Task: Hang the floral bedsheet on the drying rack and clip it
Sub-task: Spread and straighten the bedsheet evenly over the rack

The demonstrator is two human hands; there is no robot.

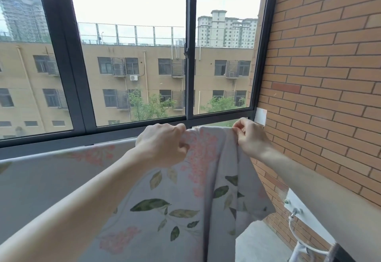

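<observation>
The floral bedsheet [206, 189], pale grey with pink blossoms and green leaves, hangs in front of the window and stretches away to the left. My left hand [162, 144] grips its raised top edge with curled fingers. My right hand [250, 136] pinches the same edge a little further right, near the brick wall. The cloth between the two hands is pulled taut and falls in folds below. The drying rack's bar is hidden under the sheet, and no clip shows.
A dark-framed window [190, 55] stands right behind the sheet. A brick wall [329, 76] closes the right side, with a white bracket [260, 115] at hand height. Lower right there is a white fixture [296, 208] with bolts and a cable.
</observation>
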